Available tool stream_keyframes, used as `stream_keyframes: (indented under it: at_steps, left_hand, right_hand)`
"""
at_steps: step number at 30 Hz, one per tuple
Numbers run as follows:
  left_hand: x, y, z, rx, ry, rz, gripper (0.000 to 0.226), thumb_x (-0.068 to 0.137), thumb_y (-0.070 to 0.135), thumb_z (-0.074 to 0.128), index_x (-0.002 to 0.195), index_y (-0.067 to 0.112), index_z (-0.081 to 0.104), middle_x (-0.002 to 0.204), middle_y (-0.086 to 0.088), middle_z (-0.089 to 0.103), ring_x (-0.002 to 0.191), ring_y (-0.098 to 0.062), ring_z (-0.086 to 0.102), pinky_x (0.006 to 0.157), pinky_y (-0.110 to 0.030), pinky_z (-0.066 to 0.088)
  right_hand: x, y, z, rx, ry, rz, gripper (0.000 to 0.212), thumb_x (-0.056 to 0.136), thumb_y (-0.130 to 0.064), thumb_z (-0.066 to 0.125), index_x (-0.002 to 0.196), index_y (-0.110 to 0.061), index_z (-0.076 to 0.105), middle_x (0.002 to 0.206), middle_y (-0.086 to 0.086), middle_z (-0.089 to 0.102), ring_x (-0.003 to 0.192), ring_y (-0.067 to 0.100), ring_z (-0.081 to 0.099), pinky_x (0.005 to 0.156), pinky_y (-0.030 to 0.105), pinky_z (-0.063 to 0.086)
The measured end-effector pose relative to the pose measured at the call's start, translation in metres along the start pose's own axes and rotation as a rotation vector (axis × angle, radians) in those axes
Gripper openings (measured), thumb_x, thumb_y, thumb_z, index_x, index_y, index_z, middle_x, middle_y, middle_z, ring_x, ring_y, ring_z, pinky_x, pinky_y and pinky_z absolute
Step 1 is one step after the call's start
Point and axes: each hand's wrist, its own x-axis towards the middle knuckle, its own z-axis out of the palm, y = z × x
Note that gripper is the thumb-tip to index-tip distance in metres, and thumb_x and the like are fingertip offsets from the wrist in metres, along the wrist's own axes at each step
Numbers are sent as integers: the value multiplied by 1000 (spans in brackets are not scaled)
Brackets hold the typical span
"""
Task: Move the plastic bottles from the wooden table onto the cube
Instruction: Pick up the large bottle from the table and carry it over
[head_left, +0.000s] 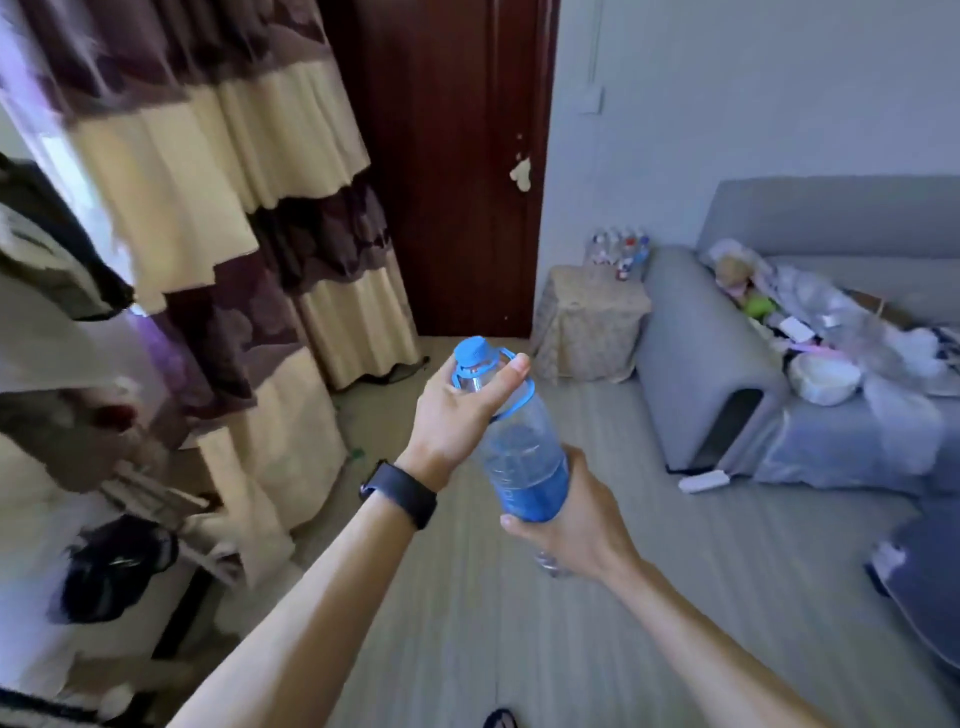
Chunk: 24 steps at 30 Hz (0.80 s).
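Observation:
A clear plastic bottle (522, 457) with a blue cap, blue carry ring and blue label is held tilted in mid-air at the centre of the view. My left hand (457, 410) grips its neck just under the cap. My right hand (576, 519) grips its lower part around the label, hiding the base. Far ahead, a cloth-covered cube (589, 325) stands by the wall next to the sofa arm. Several small plastic bottles (621, 252) stand on its top at the back.
A grey sofa (727, 364) piled with clothes and bags fills the right side. Striped curtains (249, 218) and a clothes rack hang on the left. A dark wooden door (457, 156) is ahead. The floor between me and the cube is grey planks, with a white object by the sofa foot.

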Motion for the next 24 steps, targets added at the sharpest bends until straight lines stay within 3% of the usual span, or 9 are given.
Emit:
stream_keyframes:
  at_steps: [3, 7, 9, 12, 16, 19, 22, 24]
  left_hand:
    - [88, 10, 30, -11, -77, 12, 39, 72, 58, 81, 92, 26, 72, 90, 6, 76, 92, -18, 73, 99, -51, 53]
    - [188, 26, 68, -54, -205, 43, 23, 84, 41, 79, 93, 22, 70, 85, 9, 72, 82, -9, 67, 92, -37, 54]
    - [233, 27, 85, -64, -241, 42, 22, 85, 40, 78, 93, 21, 68, 85, 7, 70, 81, -9, 66, 88, -33, 54]
    - [299, 22, 110, -47, -271, 33, 30, 85, 42, 77, 98, 17, 68, 86, 5, 69, 82, -10, 66, 87, -33, 54]
    - [390, 8, 141, -4, -263, 7, 36, 81, 49, 79, 100, 20, 71, 92, 4, 73, 90, -13, 70, 95, -39, 55]
    - [458, -3, 166, 8, -239, -19, 24, 81, 46, 80, 90, 26, 70, 85, 8, 72, 85, -11, 69, 94, -41, 54]
    - [520, -13, 189, -34, -210, -75, 25, 81, 43, 81, 91, 22, 71, 84, 6, 72, 83, -12, 69, 93, -42, 55]
    - [559, -20, 201, -58, -183, -115, 32, 80, 44, 82, 95, 19, 71, 86, 2, 73, 84, -14, 70, 91, -43, 56]
  right_hand:
    - [75, -7, -31, -46, 67, 12, 75, 62, -43, 90, 116, -41, 38, 106, -16, 64, 75, -3, 63, 40, 19, 48]
    - [162, -10, -64, -88, 180, 14, 80, 59, -48, 91, 121, -34, 42, 101, -21, 60, 92, 13, 67, 53, 12, 45]
    - [204, -9, -77, -93, 199, 22, 78, 60, -48, 92, 117, -34, 41, 101, -20, 59, 86, 2, 64, 53, 12, 43]
    - [268, -3, -94, -39, 207, 59, 75, 60, -44, 92, 111, -40, 37, 99, -19, 59, 77, -10, 55, 41, 13, 44]
    - [358, 12, -114, -24, 185, 74, 73, 60, -44, 91, 110, -39, 38, 94, -24, 59, 76, -8, 57, 42, 16, 46]
    - [424, 24, -135, -50, 126, 99, 72, 61, -45, 89, 112, -40, 38, 89, -28, 59, 79, -4, 62, 47, 11, 44]
    - [490, 32, -158, -95, 72, 124, 75, 59, -48, 85, 117, -38, 39, 88, -25, 61, 77, -4, 62, 52, 13, 43]
    - [535, 36, -172, -144, 35, 110, 77, 59, -49, 85, 121, -35, 41, 91, -24, 60, 88, 5, 65, 60, 19, 45]
